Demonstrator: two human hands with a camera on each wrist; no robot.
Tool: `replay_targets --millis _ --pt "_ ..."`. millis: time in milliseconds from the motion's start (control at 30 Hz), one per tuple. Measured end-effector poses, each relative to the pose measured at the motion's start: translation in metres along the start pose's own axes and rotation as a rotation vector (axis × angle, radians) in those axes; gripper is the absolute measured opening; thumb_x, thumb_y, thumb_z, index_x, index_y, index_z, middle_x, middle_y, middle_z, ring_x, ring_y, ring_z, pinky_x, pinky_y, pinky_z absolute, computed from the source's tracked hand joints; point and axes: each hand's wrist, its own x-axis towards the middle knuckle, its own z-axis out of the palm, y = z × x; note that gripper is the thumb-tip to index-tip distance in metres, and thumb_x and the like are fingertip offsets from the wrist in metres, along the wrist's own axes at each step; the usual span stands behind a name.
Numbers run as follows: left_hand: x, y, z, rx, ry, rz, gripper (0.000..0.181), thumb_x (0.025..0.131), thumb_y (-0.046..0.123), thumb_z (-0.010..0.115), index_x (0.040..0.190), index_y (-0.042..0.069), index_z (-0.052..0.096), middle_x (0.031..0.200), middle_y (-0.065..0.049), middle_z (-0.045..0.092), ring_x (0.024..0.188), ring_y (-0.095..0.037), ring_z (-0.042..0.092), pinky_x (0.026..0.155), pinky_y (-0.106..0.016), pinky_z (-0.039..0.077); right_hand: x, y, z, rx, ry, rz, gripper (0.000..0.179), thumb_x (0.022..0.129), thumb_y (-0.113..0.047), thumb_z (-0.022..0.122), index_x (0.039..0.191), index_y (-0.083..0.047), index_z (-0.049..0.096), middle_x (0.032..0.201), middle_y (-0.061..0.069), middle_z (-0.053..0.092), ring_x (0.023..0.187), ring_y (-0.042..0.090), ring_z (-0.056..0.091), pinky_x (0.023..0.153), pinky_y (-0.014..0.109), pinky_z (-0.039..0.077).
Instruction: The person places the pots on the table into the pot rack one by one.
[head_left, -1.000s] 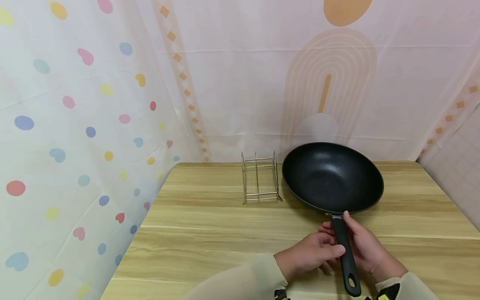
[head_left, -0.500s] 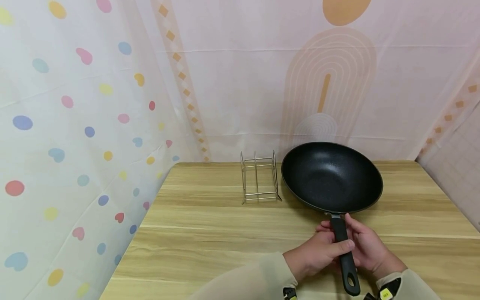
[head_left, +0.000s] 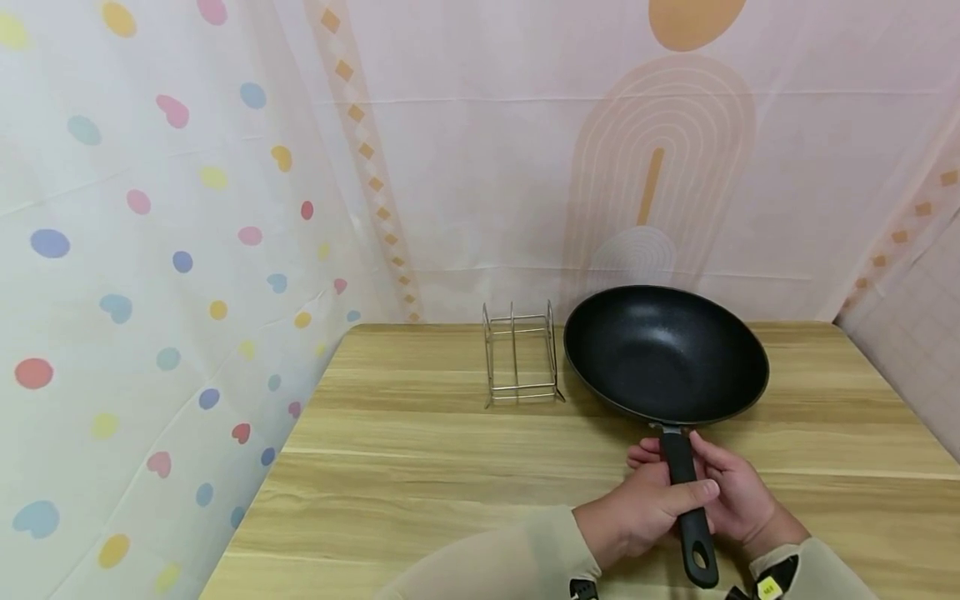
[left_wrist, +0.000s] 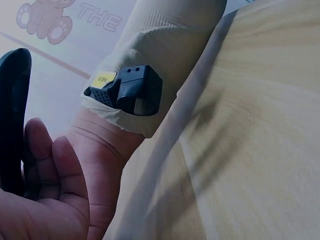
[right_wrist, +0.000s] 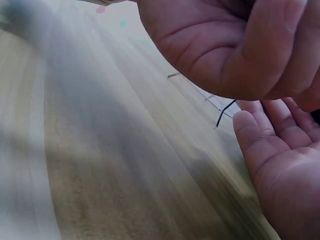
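Note:
A black wok (head_left: 667,350) with a long black handle (head_left: 700,542) sits at the right of the head view, its bowl facing up; whether its base touches the table cannot be told. My left hand (head_left: 637,508) grips the handle's middle, thumb across the top and fingers curled beneath. Just ahead and to the right, my right hand (head_left: 738,492) holds the handle near the bowl, thumb along its side and fingers passing under to the left. The left wrist view catches curled fingers (left_wrist: 67,165) close to the handle's end (left_wrist: 12,115). Both hands overlap in the right wrist view.
A metal wire rack (head_left: 521,358) stands left of the wok, close to its rim. The wood-grain table (head_left: 420,467) ends at a patterned curtain (head_left: 465,192) behind, with a dotted curtain (head_left: 150,333) at the left.
My left hand has moved right and its thumb now lies across the handle instead of at its left edge. The wok and rack stay nearly where they were.

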Motion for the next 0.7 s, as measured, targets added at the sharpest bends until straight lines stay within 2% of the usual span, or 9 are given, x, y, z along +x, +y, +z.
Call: replay_targets --millis 133,300,533,700 --pt "-0.003 0.002 0.002 0.033 0.032 -0.012 0.031 0.105 0.016 0.059 0.135 0.009 0.063 0.082 0.004 0.065 0.070 -0.005 0.063 0.067 -0.020 0.053 0.001 0.002 0.001 0.003 -0.017 -0.024 0.088 0.109 -0.038 -0.016 0.154 0.003 0.047 0.160 0.019 0.049 0.152 0.025 0.044 0.124 0.034 0.036" --pt "-0.006 0.004 0.003 0.043 0.046 -0.023 0.026 0.101 0.016 0.062 0.126 0.011 0.066 0.071 0.004 0.062 0.069 -0.006 0.062 0.066 -0.019 0.052 0.002 0.005 0.003 -0.026 -0.012 -0.057 0.084 0.111 -0.036 -0.012 0.152 0.002 0.051 0.156 0.018 0.054 0.149 0.024 0.048 0.121 0.032 0.038" --pt "-0.010 0.007 0.000 0.026 -0.023 -0.021 0.022 0.102 0.014 0.058 0.121 0.007 0.063 0.072 0.001 0.061 0.068 -0.007 0.061 0.066 -0.020 0.052 0.003 0.008 0.008 -0.032 -0.012 -0.101 0.084 0.111 -0.037 -0.011 0.150 0.002 0.052 0.154 0.019 0.056 0.147 0.025 0.051 0.121 0.033 0.039" --pt "-0.012 0.011 0.000 0.032 -0.067 0.016 0.027 0.101 0.009 0.057 0.128 0.007 0.060 0.072 0.000 0.060 0.067 -0.009 0.062 0.067 -0.021 0.053 0.005 0.008 0.016 0.002 -0.017 -0.130 0.086 0.110 -0.039 -0.010 0.148 0.005 0.052 0.153 0.023 0.056 0.147 0.028 0.050 0.121 0.035 0.039"
